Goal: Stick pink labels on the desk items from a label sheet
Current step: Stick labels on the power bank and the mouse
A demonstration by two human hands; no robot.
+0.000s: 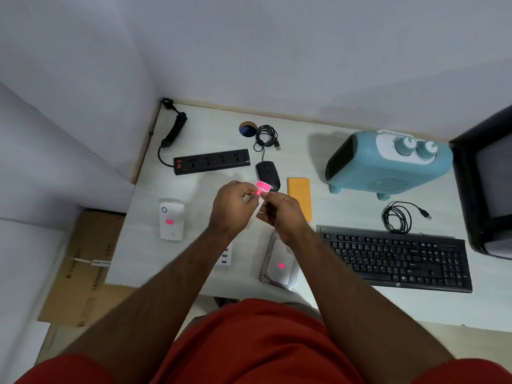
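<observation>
Fingers (250, 193) of the left hand (232, 206) and right hand (282, 214) pinch the label sheet (261, 187) above the desk (304, 162), bright pink, near the black mouse (267, 173). Forearms partly hide the white items below; one shows a pink label (281, 265).

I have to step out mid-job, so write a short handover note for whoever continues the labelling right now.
Left hand and right hand both pinch the small pink label sheet above the white desk, apparently peeling one off.
Done: white rectangular device and white rounded device each carry a pink label.
Left, no label visible: black mouse, black power strip, black keyboard, blue heater, yellow flat box.
</observation>
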